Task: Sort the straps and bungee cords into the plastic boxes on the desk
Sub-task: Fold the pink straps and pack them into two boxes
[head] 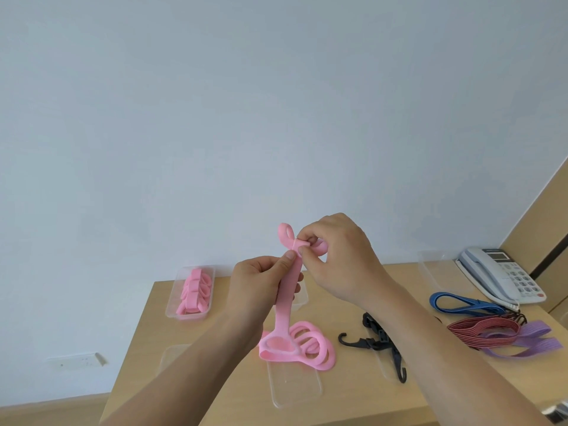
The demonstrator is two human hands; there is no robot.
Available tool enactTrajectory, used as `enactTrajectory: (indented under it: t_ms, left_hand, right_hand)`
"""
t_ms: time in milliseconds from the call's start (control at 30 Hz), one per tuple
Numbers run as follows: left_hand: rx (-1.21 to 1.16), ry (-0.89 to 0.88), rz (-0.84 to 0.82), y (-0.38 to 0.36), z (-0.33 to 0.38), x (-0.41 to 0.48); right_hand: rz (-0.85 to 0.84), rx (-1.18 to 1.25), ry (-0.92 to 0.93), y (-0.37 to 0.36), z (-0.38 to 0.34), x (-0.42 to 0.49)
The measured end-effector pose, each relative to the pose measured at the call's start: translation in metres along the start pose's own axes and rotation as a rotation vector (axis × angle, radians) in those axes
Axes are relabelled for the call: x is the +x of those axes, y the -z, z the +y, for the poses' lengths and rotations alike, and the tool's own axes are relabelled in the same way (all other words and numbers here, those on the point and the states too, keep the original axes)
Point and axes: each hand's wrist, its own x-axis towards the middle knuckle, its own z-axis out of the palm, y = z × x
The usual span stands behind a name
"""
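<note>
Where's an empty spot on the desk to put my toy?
Bare desk shows between the black cords and the blue cord, and at the front corner below the purple straps. It's crowded around the red cords and the pink pile.

Perhaps six boxes (173, 298), one telephone (507, 279)

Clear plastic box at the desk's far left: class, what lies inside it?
The clear plastic box holds several folded pink straps, piled together. How many there are, and whether anything lies beneath them, cannot be seen, since the top ones cover the rest.
</note>
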Motion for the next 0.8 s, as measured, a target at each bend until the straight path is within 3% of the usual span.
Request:
enactTrajectory:
  t_ms: [367, 600, 800]
  left_hand:
    - [-0.048, 0.008, -0.060, 0.004, 0.000, 0.008]
    - [-0.304, 0.108, -0.016, 0.002, 0.010, 0.009]
    - [-0.362, 0.145, -0.008, 0.000, 0.012, 0.011]
  right_hand:
    - [0.195, -0.130, 0.140, -0.009, 0.003, -0.002]
    - [0.295, -0.126, 0.222, -0.014, 0.009, -0.006]
    - [0.321, -0.114, 0.259, -0.017, 0.008, -0.011]
